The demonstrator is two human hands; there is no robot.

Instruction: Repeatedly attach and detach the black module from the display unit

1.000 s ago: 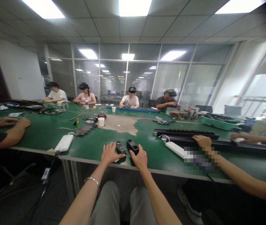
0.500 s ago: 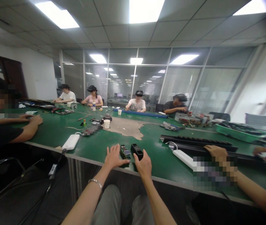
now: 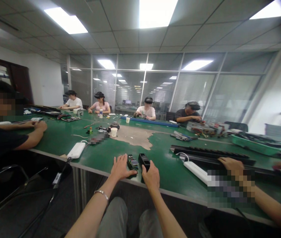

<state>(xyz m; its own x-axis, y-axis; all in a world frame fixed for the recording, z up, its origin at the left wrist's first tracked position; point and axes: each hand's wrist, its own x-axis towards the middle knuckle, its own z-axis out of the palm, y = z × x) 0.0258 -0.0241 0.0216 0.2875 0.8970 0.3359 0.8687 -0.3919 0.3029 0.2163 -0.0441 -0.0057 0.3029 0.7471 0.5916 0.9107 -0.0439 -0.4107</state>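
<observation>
since little has shifted, handling seems paused: the circuit board (image 3: 133, 162) lies beside the spread left hand (image 3: 120, 168), the black case (image 3: 144, 159) at the right hand (image 3: 151, 175), whose grip i can't tell.

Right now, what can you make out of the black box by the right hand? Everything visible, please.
The black box is a small, elongated block that looks like plastic or coated metal. Paler details mark its top, too blurred to identify. It is on the green table near the edge, its far end slanting slightly left. The right hand is about its near end, thumb left and fingers right, hiding part of it; how firmly it grips is unclear. The board lies to its left, apart.
</observation>
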